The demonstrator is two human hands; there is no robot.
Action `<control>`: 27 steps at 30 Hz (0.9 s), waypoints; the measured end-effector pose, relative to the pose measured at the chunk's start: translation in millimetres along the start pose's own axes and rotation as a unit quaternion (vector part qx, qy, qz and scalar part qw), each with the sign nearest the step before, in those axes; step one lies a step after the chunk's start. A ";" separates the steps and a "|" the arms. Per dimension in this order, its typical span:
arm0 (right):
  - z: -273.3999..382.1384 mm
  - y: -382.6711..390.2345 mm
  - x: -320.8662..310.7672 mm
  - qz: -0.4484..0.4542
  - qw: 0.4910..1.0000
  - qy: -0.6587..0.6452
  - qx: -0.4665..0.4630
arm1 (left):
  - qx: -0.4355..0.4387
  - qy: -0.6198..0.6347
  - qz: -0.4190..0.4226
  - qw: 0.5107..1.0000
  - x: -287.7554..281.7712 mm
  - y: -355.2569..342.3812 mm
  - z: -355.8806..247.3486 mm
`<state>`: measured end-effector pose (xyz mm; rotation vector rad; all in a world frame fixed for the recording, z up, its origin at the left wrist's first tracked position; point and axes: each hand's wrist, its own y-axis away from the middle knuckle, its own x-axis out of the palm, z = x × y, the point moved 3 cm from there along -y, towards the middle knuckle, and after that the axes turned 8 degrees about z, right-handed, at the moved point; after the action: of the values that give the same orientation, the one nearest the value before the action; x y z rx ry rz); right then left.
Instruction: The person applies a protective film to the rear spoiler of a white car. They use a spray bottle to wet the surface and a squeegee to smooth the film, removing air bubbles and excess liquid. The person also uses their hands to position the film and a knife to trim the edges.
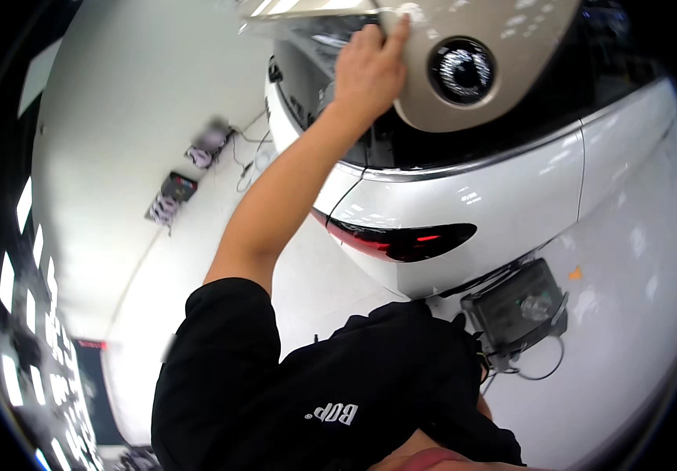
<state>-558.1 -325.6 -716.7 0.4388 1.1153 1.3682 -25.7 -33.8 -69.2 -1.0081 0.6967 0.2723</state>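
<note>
My left hand point(370, 69) reaches up to the upper edge of a beige, glossy car panel point(503, 23). One digit stretches onto the panel beside a whitish patch point(411, 12), which may be a reflection. The other fingers bend over the seam next to the dark glass point(323, 39); their tips are hidden. Nothing held shows in this hand. Set in the panel is a round, dark, shiny disc point(462, 71). Below it spreads the white car body point(464, 192), with a dark red tail light point(409, 241). Of my right arm only a strip point(484, 404) shows beside my black shirt; its hand is hidden.
Low beside the car stands a dark grey case or cart point(515, 306), with clear crumpled material point(536, 306) on top and a cable point(554, 365) looping from it. An orange scrap point(575, 273) lies on the pale floor. Along the wall are a black box point(179, 187) and cables.
</note>
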 end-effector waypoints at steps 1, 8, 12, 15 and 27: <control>1.4 0.0 -9.0 0.002 1.000 0.015 0.000 | -0.013 0.005 -0.002 1.000 -1.9 6.4 -1.1; 5.8 0.9 -49.4 0.037 0.996 0.076 -0.010 | -0.022 0.018 -0.019 0.999 -1.2 19.6 -11.6; 16.2 11.0 -55.0 0.044 0.995 0.084 -0.007 | -0.027 0.039 -0.010 0.999 2.5 18.1 -10.4; 23.4 12.5 -57.5 0.043 0.996 0.083 -0.001 | -0.030 0.054 0.005 0.998 2.4 13.8 -8.5; 79.2 46.5 -22.0 0.102 0.980 0.170 -0.034 | -0.020 0.168 -0.012 0.986 6.8 26.4 12.3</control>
<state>-514.7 -308.3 -634.6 0.2809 1.3225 1.7014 -29.2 -10.3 -87.3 -1.1134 0.9857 0.0955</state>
